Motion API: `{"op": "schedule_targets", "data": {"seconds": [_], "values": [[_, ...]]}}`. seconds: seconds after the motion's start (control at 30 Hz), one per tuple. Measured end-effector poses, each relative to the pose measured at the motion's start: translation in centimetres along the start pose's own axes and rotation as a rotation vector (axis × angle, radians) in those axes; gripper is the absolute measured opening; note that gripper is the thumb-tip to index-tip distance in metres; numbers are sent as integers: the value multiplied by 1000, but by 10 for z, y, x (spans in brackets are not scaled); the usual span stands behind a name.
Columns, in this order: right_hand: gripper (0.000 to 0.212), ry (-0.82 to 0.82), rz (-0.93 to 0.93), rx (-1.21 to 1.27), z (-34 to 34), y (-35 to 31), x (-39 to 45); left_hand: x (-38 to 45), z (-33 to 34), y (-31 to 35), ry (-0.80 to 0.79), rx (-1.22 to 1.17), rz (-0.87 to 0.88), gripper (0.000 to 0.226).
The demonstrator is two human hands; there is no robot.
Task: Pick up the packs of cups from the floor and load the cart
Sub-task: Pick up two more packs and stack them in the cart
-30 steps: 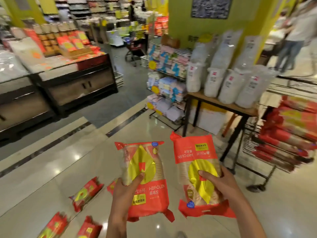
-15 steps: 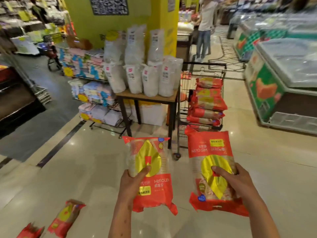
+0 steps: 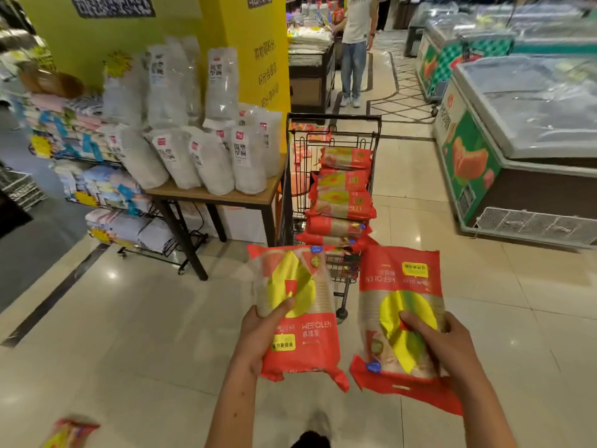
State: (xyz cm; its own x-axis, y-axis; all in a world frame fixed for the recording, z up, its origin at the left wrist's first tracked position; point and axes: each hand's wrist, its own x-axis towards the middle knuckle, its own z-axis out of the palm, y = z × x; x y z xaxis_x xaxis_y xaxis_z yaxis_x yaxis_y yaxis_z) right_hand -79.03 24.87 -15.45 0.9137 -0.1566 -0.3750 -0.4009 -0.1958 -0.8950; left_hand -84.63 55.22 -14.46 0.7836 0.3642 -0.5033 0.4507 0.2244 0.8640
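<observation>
Red-and-yellow plastic packs of cups: two are being held up just in front of the black wire shopping cart (image 3: pixel 332 124), one per hand. Left hand (image 3: pixel 261 334) is gripping the left red-and-yellow pack (image 3: pixel 297 312) upright, thumb curled across its yellow patch, fingers wrapping behind. Right hand (image 3: pixel 449 347) is gripping the right red-and-yellow pack (image 3: pixel 400 305), printed text upside down, thumb pressing on its yellow patch, fingers curling round the far edge. Both packs are hanging clear of the glossy beige tiled floor (image 3: pixel 129 334). Stack of matching red packs (image 3: pixel 342 195) is lying inside the cart. One more red pack (image 3: pixel 69 433) is lying on the floor, well left of the cart and blurred. Wooden-topped table (image 3: pixel 213 195) carrying white plastic bags (image 3: pixel 210 156) is standing just left of the cart. Chest freezer with a glass lid (image 3: pixel 517 140) is sitting right of the cart. Person in jeans (image 3: pixel 355 50) is standing beyond the cart.
</observation>
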Motion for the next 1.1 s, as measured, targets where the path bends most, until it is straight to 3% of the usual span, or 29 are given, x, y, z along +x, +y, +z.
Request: {"op": "schedule_targets", "data": {"seconds": [0.37,0.53,0.67,0.73,0.93,1.03,1.1], "values": [[53,-80,-4,-137,-16,-82,244,190,148,87,5,-110,-8,42],[50,-106,-31,-115,-31,-125,340,264,201,129,32,-20,33,38],[48,-149,-64,-129,-40,-154,432,321,237,148,130,42,34,40],[46,-182,-80,-135,-43,-167,483,343,257,153,164,8,39,35],[38,-343,-114,-223,-52,-216,625,394,326,159,401,-129,-33,49],[31,-435,-152,-285,-50,-240,676,407,352,164,522,-221,-69,43],[26,-491,-166,-346,-41,-248,707,417,360,167,577,-238,-94,57]]}}
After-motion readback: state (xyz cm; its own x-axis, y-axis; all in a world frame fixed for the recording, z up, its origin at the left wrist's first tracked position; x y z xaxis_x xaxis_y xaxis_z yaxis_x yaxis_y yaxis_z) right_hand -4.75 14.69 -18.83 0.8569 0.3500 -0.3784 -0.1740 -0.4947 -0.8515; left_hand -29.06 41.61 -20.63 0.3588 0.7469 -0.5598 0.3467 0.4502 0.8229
